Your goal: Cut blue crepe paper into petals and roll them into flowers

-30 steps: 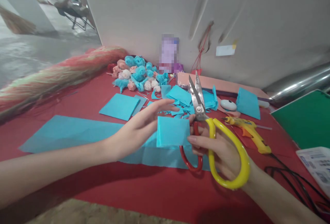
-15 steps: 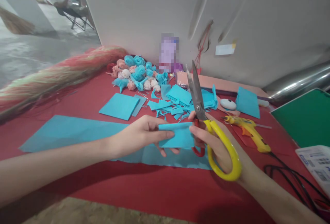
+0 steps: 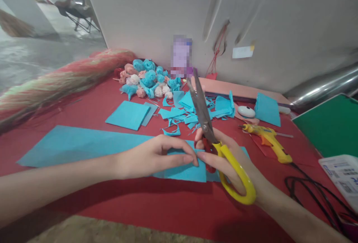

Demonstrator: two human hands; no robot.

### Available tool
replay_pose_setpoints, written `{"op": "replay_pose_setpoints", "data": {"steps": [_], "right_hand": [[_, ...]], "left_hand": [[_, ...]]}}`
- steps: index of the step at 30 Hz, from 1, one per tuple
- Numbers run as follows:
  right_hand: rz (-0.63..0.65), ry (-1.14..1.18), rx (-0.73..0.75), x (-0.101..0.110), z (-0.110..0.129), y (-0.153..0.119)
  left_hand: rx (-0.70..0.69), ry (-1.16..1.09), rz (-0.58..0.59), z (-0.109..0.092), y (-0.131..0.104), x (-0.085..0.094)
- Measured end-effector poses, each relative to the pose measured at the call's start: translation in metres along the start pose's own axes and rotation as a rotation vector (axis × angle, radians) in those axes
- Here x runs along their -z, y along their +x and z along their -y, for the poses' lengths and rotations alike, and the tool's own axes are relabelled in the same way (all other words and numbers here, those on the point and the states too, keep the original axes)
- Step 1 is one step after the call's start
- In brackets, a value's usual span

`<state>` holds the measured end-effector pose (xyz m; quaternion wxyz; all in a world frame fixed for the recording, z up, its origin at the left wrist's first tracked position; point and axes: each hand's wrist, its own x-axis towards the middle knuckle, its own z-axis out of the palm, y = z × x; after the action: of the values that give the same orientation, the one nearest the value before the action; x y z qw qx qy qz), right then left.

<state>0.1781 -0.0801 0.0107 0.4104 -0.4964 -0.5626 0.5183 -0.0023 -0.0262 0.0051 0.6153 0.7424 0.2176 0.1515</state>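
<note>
While both hands meet at one edge of the folded blue paper (image 3: 184, 174), the left hand (image 3: 156, 159) has its grip closed on it, thumb and forefinger lying on the near face; its other fingers are hidden. Right hand (image 3: 242, 159): grip closed around the handles of the scissors (image 3: 204, 114), thumb tip also at the paper's upper right edge. Blades point up and away from the paper, tips slightly parted, nothing between them. Change noted: one second ago the left hand stood free of the paper with fingers extended, and half a second ago it held a smaller-looking packet; now the hands are lower and the paper shows a larger face, apparently opened by a fold, though the count of layers cannot be read. Judged meaning: the work has passed to two-handed handling of the paper, with the scissors carried rather than cutting. Paper sits over the long blue sheet (image 3: 84, 144); contact between the two cannot be told. Beyond the fingers, on the red worktop (image 3: 134, 205), are blue scraps (image 3: 173, 113), with a flat blue stack (image 3: 128, 115) to their left. Further out: a heap of paper flowers (image 3: 149, 77) near the wall, a yellow glue gun (image 3: 268, 138) to the right of the scissors, its black cable (image 3: 303, 187) looping nearer the wearer, and a green board (image 3: 332, 131) at the far right.
</note>
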Motion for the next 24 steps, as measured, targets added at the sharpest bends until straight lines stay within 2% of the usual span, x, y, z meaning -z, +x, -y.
{"op": "replay_pose_setpoints", "data": {"steps": [2,7,10,12,15,16,17,19,20,22,24], "right_hand": [[-0.001,0.004,0.004,-0.002,-0.001,0.0],[-0.095,0.034,-0.012,-0.001,-0.006,0.003],[-0.104,0.074,-0.002,0.006,-0.005,0.004],[-0.085,0.082,-0.001,0.013,0.0,0.003],[0.003,0.041,0.035,0.023,0.009,0.0],[0.032,0.025,0.049,0.024,0.012,-0.001],[0.056,0.013,0.055,0.025,0.013,-0.002],[0.108,-0.019,0.043,0.023,0.014,-0.003],[0.133,-0.037,0.035,0.021,0.012,-0.003],[0.179,-0.064,0.024,0.013,0.006,-0.003],[0.198,-0.052,0.006,0.006,-0.002,-0.002]], "left_hand": [[0.005,0.023,-0.007,0.002,0.0,-0.001],[0.034,0.077,-0.045,0.003,-0.001,-0.004],[0.053,0.058,0.006,-0.003,-0.003,0.001],[0.048,0.031,0.145,-0.008,-0.004,0.01],[0.064,0.008,0.51,-0.013,-0.005,0.022],[0.102,-0.001,0.545,-0.014,-0.005,0.024],[0.129,-0.011,0.477,-0.014,-0.004,0.023],[0.222,-0.078,0.226,-0.013,-0.002,0.016],[0.272,-0.109,0.18,-0.011,-0.001,0.01],[0.295,-0.128,0.214,-0.007,0.0,-0.002],[0.289,-0.033,0.216,-0.003,0.0,-0.011]]}}
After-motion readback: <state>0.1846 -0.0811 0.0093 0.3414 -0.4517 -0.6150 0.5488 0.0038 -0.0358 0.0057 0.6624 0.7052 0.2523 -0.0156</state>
